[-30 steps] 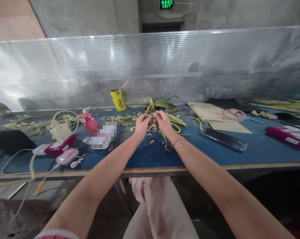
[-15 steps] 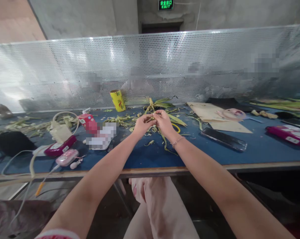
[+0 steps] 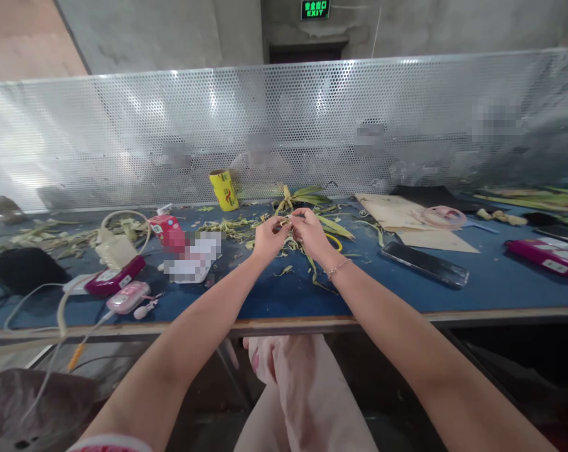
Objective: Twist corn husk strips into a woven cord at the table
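a pale scrap [image 3: 285, 222] is pinched by the fingertips of the left hand [image 3: 267, 240] and right hand [image 3: 312, 235], lying between both, above leaf bits [image 3: 291, 244]; its long axis cannot be told.

Green "安全出口" over "EXIT" on the dark sign [image 3: 315, 9], print on the yellow cylinder [image 3: 224, 191] illegible

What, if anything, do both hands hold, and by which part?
The left hand and right hand apparently pinch a small pale piece; which part cannot be told.
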A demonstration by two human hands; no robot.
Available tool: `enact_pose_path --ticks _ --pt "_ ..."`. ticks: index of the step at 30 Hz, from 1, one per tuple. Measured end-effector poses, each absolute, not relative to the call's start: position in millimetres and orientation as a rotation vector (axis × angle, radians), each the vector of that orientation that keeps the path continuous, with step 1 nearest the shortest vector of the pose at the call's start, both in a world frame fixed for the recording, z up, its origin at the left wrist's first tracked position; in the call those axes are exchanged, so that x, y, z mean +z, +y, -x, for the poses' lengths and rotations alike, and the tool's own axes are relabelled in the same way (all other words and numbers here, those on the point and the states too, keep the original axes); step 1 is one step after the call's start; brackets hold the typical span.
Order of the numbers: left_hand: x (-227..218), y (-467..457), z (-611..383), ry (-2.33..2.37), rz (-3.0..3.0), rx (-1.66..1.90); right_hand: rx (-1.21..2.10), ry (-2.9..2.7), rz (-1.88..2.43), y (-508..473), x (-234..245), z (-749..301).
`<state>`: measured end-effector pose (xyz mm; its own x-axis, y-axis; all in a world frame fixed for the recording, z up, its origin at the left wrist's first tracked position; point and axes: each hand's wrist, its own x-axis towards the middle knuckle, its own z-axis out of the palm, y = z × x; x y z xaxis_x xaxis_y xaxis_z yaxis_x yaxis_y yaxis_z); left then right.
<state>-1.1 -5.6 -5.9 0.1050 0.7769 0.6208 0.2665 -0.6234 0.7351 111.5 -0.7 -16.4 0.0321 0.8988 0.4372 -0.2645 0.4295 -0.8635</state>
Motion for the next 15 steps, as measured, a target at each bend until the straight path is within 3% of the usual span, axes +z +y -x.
enact_pose_path --ticks 15 --pt "-13 7 -2 0.907 -1.788 1.530 1.223 -1.126 0.508 -15 -5 -111"
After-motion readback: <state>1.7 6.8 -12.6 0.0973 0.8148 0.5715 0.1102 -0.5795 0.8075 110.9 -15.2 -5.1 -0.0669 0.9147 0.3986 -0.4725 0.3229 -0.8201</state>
